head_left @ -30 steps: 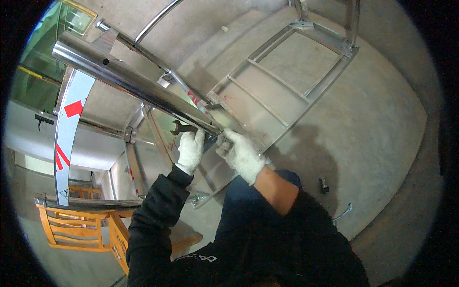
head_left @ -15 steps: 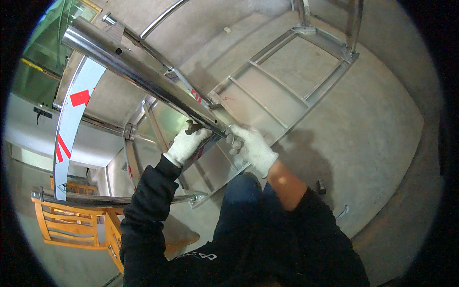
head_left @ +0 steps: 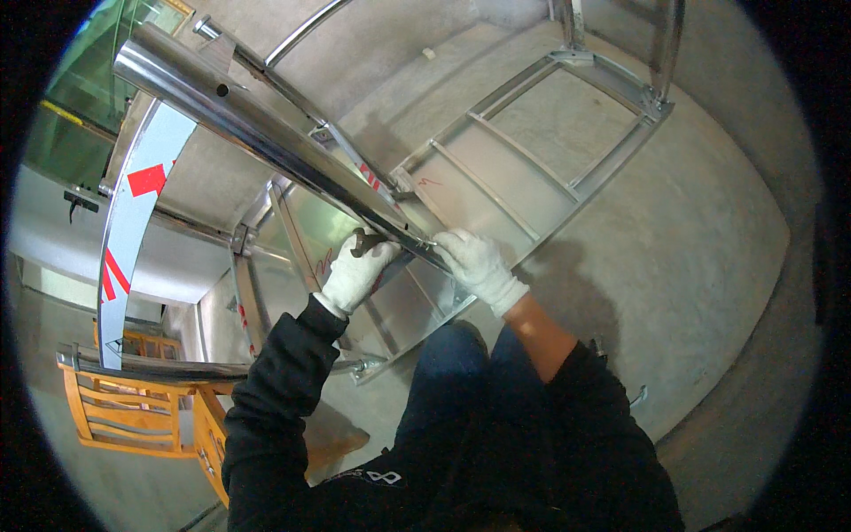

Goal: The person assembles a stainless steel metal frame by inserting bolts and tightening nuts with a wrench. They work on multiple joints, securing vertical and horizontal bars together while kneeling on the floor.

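A thick chrome tube (head_left: 266,142) slants from the upper left down to its lower end between my hands. My left hand (head_left: 353,277), in a white glove, is closed around a dark open-ended wrench (head_left: 367,243), whose jaw sticks out beside the thumb just below the tube. My right hand (head_left: 483,270), gloved too, has its fingers bent and pressed against the side of the tube near its lower end. Its fingertips pinch a small shiny metal piece there, mostly hidden, whose kind I cannot make out.
A metal frame with crossbars (head_left: 532,232) lies on the concrete floor ahead. To the left curves a pale blue panel with red marks (head_left: 133,208). A wooden chair (head_left: 128,417) stands at the lower left. A small dark object (head_left: 599,348) lies beside my right forearm.
My right hand has shifted slightly right, its fingers now reaching over the tube's side instead of curling below. My left hand with the wrench has moved a little right and down.
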